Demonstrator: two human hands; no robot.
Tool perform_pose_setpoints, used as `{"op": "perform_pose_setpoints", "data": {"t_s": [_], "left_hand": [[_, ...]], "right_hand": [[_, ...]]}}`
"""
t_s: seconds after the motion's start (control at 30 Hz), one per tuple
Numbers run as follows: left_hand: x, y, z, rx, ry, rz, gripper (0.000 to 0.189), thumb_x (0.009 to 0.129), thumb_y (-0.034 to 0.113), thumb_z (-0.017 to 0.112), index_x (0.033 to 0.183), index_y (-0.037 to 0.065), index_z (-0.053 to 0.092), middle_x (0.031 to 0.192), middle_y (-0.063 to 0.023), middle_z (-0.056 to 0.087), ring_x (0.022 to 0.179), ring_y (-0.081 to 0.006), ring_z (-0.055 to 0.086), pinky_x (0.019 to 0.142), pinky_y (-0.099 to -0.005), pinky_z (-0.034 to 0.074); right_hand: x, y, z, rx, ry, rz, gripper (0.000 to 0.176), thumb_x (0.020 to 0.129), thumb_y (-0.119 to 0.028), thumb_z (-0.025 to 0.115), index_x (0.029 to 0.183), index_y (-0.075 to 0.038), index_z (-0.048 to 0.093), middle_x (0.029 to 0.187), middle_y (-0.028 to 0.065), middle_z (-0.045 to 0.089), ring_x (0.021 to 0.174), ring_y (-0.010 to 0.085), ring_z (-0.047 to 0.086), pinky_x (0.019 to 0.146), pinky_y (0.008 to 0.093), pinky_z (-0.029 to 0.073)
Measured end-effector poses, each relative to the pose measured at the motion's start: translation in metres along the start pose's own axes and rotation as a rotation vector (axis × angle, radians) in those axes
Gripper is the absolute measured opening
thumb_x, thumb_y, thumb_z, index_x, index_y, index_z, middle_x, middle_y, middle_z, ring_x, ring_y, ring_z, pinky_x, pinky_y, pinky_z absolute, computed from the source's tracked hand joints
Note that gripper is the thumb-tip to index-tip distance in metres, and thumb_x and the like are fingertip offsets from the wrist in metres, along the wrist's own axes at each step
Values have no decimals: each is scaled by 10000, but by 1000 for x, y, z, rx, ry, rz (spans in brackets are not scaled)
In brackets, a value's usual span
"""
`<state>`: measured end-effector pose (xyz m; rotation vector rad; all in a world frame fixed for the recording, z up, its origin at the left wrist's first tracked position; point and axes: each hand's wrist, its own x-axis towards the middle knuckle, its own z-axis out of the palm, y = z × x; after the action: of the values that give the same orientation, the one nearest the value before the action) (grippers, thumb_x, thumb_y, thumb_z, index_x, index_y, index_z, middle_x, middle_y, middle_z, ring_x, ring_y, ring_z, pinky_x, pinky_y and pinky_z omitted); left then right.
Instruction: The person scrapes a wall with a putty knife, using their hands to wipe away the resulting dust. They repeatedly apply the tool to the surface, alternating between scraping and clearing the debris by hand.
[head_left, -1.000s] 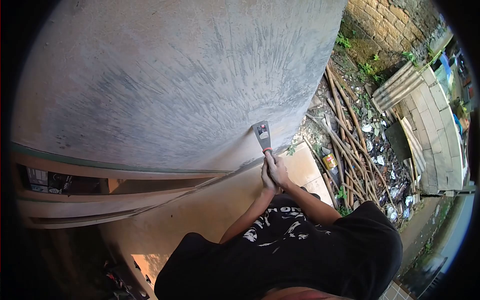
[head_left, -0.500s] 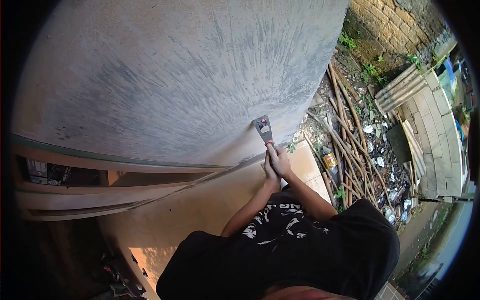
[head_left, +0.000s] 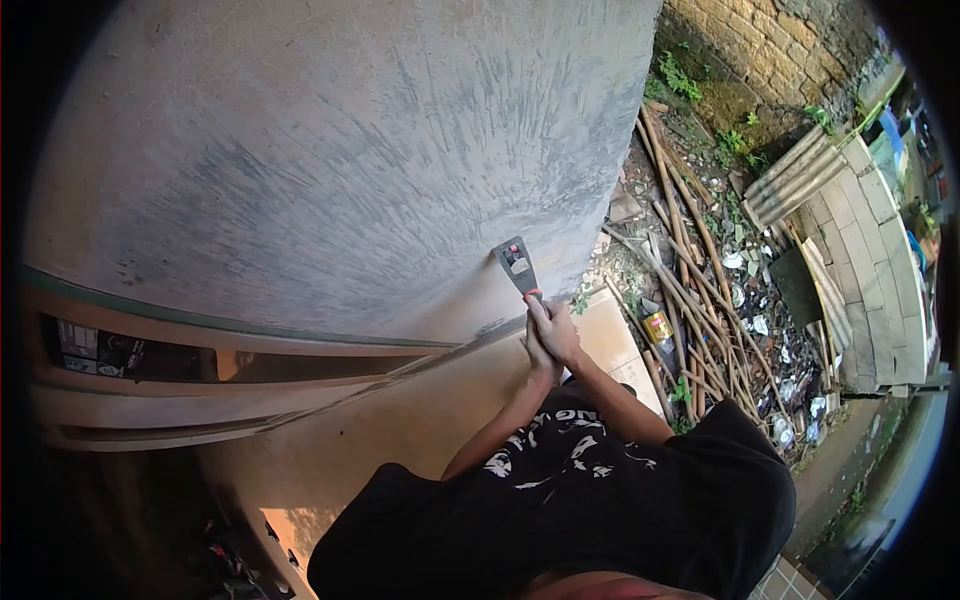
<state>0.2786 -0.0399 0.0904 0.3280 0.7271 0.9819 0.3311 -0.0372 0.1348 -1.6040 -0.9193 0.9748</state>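
A wide flat scraper (head_left: 517, 264) with a grey blade and a red-edged handle lies with its blade against a wall (head_left: 380, 170), whose surface shows many dark streaks. My right hand (head_left: 556, 330) is wrapped round the scraper's handle. Pressed against it from the left, my left hand (head_left: 538, 355) also closes about the handle's lower end. Most of the handle is hidden by my fingers.
Bamboo poles (head_left: 690, 270) and litter lie on the ground at the right, with a yellow packet (head_left: 657, 327) among them. Beyond stand a block wall (head_left: 865, 260) and corrugated sheets (head_left: 795, 180). A window opening (head_left: 140, 352) is at the left.
The scraper and both my hands have shifted slightly left and a little down in the view. The wall edge and ground have also shifted left.
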Motion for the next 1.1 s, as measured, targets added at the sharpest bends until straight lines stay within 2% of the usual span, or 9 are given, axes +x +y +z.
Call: {"op": "perform_pose_setpoints", "data": {"t_s": [0.17,0.5,0.73,0.83,0.87,0.93,0.97,1.03,1.1], "left_hand": [[3,-2,-13,-21,-69,-48,499,932,575,332,1012,108,488,954,-93,575,748,-241,589,636,-381,492],[6,-7,-8,27,-32,-45,502,931,582,322,999,111,485,900,-98,578,712,-236,584,611,-367,488],[6,-14,-5,34,3,-21,505,930,586,315,990,114,484,863,-102,580,687,-232,580,594,-356,486],[8,-11,-4,46,14,-6,507,929,588,312,986,115,483,847,-104,581,676,-230,578,587,-352,485],[11,-14,-13,49,10,0,507,929,588,312,986,115,483,847,-104,581,676,-230,578,587,-352,485],[17,-21,-28,29,-46,8,563,923,592,316,1110,92,493,968,-138,583,742,-248,589,619,-364,495],[16,-10,-15,27,-49,14,563,923,592,316,1110,92,493,968,-138,583,742,-248,589,619,-364,495],[21,9,3,-3,-160,41,516,928,588,316,974,109,501,749,-87,551,665,-223,566,572,-343,465],[19,10,5,-5,-127,40,518,928,589,316,974,108,502,747,-86,549,664,-223,565,572,-344,464]], "right_hand": [[7,8,8,72,11,7,542,917,-419,556,648,51,547,501,67,419,502,121,375,472,340,345],[11,27,8,44,26,-25,549,908,-434,560,629,38,551,487,75,420,487,120,381,469,347,356],[8,13,-5,-28,0,-27,532,908,-427,564,659,43,580,491,86,447,492,116,392,467,341,364],[14,39,6,54,8,1,530,908,-426,566,659,42,581,492,83,450,493,115,396,468,340,364],[14,42,14,90,83,-82,526,908,-424,568,659,39,584,497,77,459,500,110,398,468,336,364],[13,34,7,78,45,-61,521,908,-422,569,661,36,585,500,71,462,501,106,395,468,333,363],[12,25,4,66,5,-33,516,908,-421,569,663,34,585,503,65,465,501,102,391,468,330,362],[28,6,6,48,-14,-75,512,911,-418,567,664,30,578,507,54,467,504,95,388,470,322,359],[28,-8,12,100,-1,-107,516,909,-426,567,656,24,572,506,48,467,503,92,392,470,322,359]]}}
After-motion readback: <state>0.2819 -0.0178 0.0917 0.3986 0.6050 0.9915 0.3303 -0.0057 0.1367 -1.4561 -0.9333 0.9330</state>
